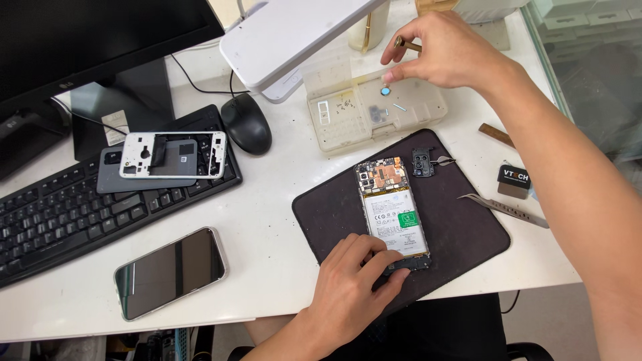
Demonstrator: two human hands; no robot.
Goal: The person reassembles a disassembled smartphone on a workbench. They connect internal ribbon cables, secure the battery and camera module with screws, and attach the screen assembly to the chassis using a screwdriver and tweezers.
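opened phone (pixel 393 208) long axis 12–6 | left hand (pixel 354 284) nearer, fingers pressing its 6 o'clock end | right hand (pixel 445 50) at 12, pinching a screwdriver (pixel 405 45) over parts tray (pixel 374 110)

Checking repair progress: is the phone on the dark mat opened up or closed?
Opened up: the phone lies with its back off, battery and circuit board exposed, left hand steadying its lower end.
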